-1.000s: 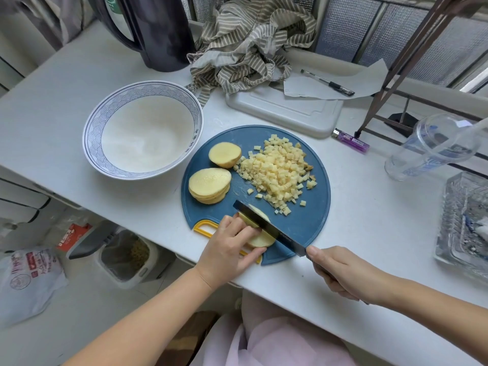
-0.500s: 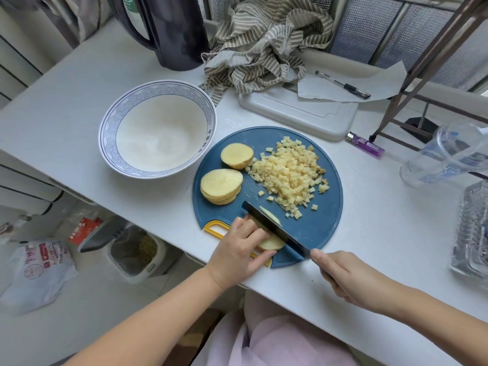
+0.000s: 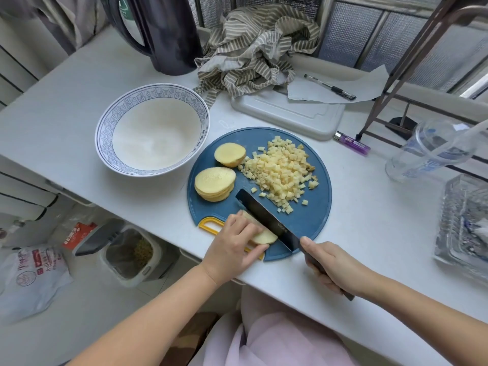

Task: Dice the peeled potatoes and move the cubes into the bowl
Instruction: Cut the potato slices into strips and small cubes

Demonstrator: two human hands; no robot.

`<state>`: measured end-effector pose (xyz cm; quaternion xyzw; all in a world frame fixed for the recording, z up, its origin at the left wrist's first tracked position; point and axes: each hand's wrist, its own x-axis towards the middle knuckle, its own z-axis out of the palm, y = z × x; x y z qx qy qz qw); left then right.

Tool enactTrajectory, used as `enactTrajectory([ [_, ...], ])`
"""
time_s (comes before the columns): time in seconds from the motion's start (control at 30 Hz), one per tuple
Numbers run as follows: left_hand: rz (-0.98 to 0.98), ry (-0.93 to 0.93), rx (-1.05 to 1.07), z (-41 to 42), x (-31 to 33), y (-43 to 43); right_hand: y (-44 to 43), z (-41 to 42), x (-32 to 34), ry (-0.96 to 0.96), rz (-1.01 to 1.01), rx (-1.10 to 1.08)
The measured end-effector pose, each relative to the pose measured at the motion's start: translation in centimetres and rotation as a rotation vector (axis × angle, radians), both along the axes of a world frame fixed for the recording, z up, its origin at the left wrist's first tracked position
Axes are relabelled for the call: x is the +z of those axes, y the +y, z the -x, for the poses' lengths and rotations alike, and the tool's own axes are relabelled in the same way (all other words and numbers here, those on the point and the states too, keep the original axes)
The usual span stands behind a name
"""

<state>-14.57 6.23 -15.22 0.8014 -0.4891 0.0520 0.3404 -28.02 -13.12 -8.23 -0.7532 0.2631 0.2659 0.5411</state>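
White counter (image 3: 369, 247), left hand (image 3: 232, 249) hiding potato (image 3: 264, 237)

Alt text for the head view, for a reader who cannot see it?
A right hand holds a black knife against a potato piece steadied by the left hand on a round blue cutting board. A pile of potato cubes lies on it; the bowl beside is empty.

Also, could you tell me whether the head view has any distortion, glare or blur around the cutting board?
Head view: wide-angle stretch tilts the kettle and rack outward; light is soft, shadows faint; potato cubes and knife are sharp, without glare; the glass tray at the right edge looks smeared.
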Motion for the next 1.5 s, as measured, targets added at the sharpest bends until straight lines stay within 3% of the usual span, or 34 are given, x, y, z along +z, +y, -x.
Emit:
enactTrajectory([
  [0.17, -0.019, -0.066, 0.029, 0.3, -0.4, 0.2, -0.7, -0.3, 0.1, 0.028, -0.098, 0.004],
  [0.77, -0.021, -0.048, 0.030, 0.3, 0.5, 0.0, -0.9, 0.2, 0.7, 0.068, -0.106, 0.032],
  [1.3, -0.032, -0.022, 0.021, 0.2, 0.6, 0.1, 0.1, -0.9, 2.0, 0.112, 0.064, 0.127],
  [1.5, -0.019, -0.021, 0.013, 0.2, 0.2, 0.1, 1.0, -1.1, 0.7, 0.006, 0.126, 0.123],
])
